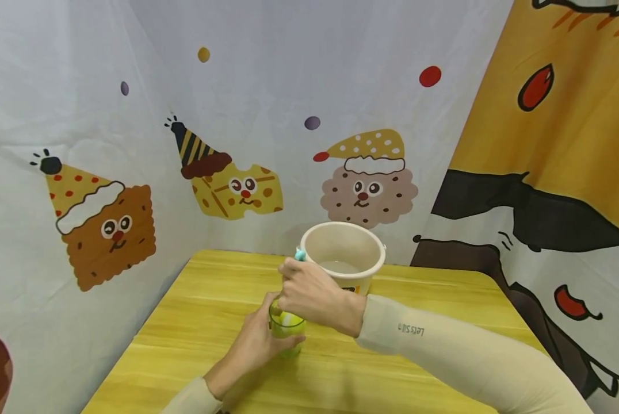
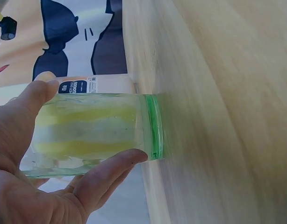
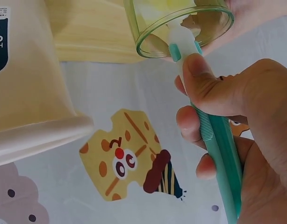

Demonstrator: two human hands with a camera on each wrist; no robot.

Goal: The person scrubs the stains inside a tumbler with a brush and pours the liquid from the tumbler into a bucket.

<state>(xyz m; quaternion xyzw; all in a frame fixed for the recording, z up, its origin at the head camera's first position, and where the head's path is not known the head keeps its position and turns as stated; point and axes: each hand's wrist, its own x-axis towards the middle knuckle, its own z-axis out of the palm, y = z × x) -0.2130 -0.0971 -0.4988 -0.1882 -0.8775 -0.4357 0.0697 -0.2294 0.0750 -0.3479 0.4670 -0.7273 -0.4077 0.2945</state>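
Observation:
My left hand (image 1: 255,340) holds a clear green-tinted drinking glass (image 1: 292,330) upright on the wooden table, thumb on one side and fingers on the other. My right hand (image 1: 314,292) grips the teal handle (image 3: 213,135) of a cup brush above the glass. Through the glass wall in the left wrist view, the brush's yellow-and-white sponge head (image 2: 87,130) shows inside, filling much of the glass. In the right wrist view the white neck (image 3: 182,42) of the brush enters the glass mouth. Part of the handle is hidden by my right fingers.
A cream bucket (image 1: 378,261) with a dark label stands just behind my right hand, near the table's back edge. The yellow wood-grain table (image 1: 211,287) meets a cloth backdrop (image 1: 268,75) printed with cartoon snacks.

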